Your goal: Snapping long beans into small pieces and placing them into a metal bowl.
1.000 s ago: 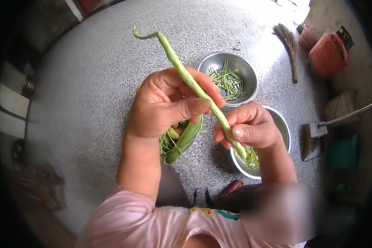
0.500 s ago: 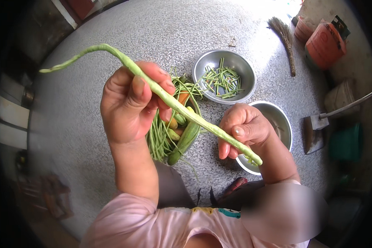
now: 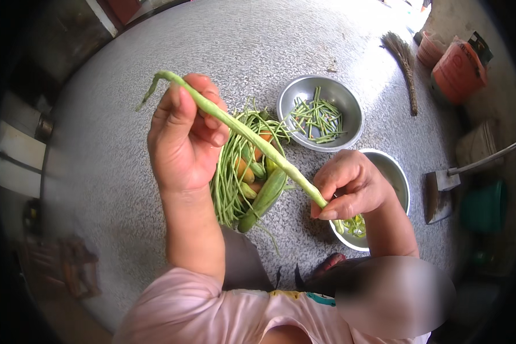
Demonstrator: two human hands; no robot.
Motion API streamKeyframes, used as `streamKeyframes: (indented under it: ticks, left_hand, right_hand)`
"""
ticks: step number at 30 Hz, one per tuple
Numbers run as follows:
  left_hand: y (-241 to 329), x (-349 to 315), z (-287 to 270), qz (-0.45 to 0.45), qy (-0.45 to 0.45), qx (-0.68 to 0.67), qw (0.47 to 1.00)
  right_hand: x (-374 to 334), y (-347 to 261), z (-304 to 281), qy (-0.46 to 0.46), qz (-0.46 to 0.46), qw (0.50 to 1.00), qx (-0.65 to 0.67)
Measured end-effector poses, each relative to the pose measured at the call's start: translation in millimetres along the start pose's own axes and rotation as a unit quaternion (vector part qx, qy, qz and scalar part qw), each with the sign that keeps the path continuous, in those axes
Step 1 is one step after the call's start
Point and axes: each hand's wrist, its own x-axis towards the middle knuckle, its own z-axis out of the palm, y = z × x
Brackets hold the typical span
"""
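A thick, pale green long bean (image 3: 246, 132) slants across in front of me, its thin end drooping at the upper left. My left hand (image 3: 184, 140) is closed on the bean's upper part, thumb against fingers. Near the lower right end, my right hand (image 3: 358, 180) pinches it between thumb and fingers. A short bean tip (image 3: 339, 226) shows below the right thumb, over a metal bowl (image 3: 398, 175) with green scraps (image 3: 356, 225) in it. Whether that tip is still joined is hidden by the fingers.
Behind the hands, a container heaped with long beans (image 3: 226, 172), a green cucumber (image 3: 265, 200) and orange-yellow vegetables sits on the speckled floor (image 3: 114, 155). Beyond it, another metal bowl (image 3: 282, 106) holds cut bean pieces (image 3: 318, 117). A broom (image 3: 406, 66) and red container (image 3: 458, 71) are at right.
My right hand has shifted from lying beside the bean to pinching it near its lower end. The left hand has moved slightly right and down, and the bean's thin end now droops more.
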Motion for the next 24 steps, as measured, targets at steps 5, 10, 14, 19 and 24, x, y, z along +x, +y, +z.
streamKeyframes:
  ticks: [5,10,14,19,24]
  left_hand:
    - [-17.2,6.4,-13.6,-0.068,0.135,-0.024,0.988]
    - [-16.9,8.0,-15.7,-0.08,0.148,-0.014,0.986]
    - [-9.0,9.0,-12.7,0.031,0.171,0.044,0.984]
    - [2.2,10.2,-24.6,0.084,0.173,0.025,0.981]
    - [2.3,10.4,-23.7,0.075,0.11,-0.052,0.99]
  right_hand:
    - [7.0,-16.4,6.8,0.056,-0.238,0.954,-0.175]
    - [9.5,-23.8,7.0,0.072,-0.272,0.883,-0.375]
    - [2.0,-18.0,4.5,0.257,-0.218,0.843,-0.42]
    - [2.5,-9.9,-20.3,0.482,-0.251,0.839,-0.018]
    - [0.1,2.9,-28.3,0.359,-0.164,0.888,0.235]
